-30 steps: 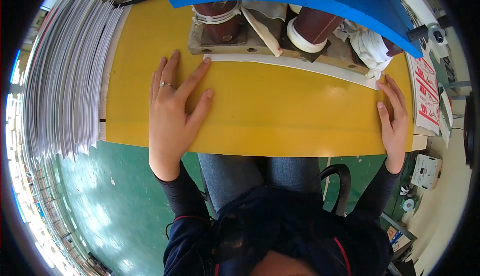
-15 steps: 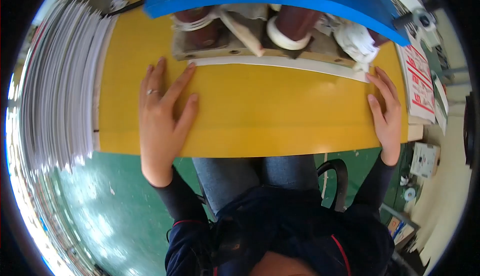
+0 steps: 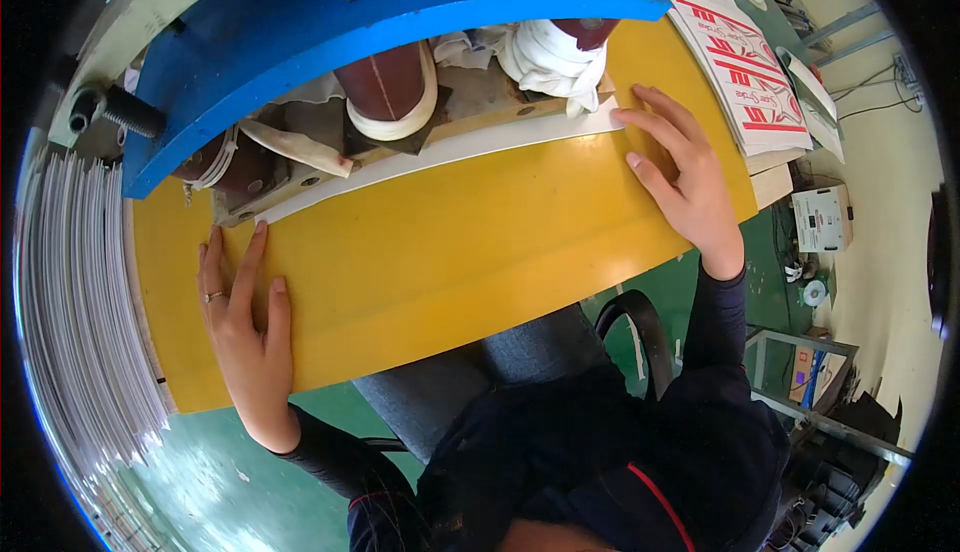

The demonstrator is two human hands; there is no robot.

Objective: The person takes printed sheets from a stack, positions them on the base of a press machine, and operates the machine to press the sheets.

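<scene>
A narrow white strip (image 3: 440, 160) shows along the front of the machine's lower plate (image 3: 470, 130), on the yellow tabletop (image 3: 440, 252). Whether it is the edge of a larger sheet is hidden by the plate. My left hand (image 3: 245, 337), with a ring on one finger, lies flat with fingers spread, one fingertip at the strip's left end. At the opposite end, my right hand (image 3: 685, 177) rests palm down, fingers apart, its fingertips touching the strip. Neither hand grips anything.
Over the plate sits a blue machine beam (image 3: 400, 2) with dark red posts (image 3: 382, 82), one wrapped in white cloth (image 3: 550, 62). A tall paper stack (image 3: 80, 302) stands left. Red-printed sheets (image 3: 740, 72) lie at the right. A chair armrest (image 3: 650, 337) is below the table.
My head view has turned, so the table and machine appear tilted and more of the right side shows. Both hands stay at the strip's ends, with little visible change in pose.
</scene>
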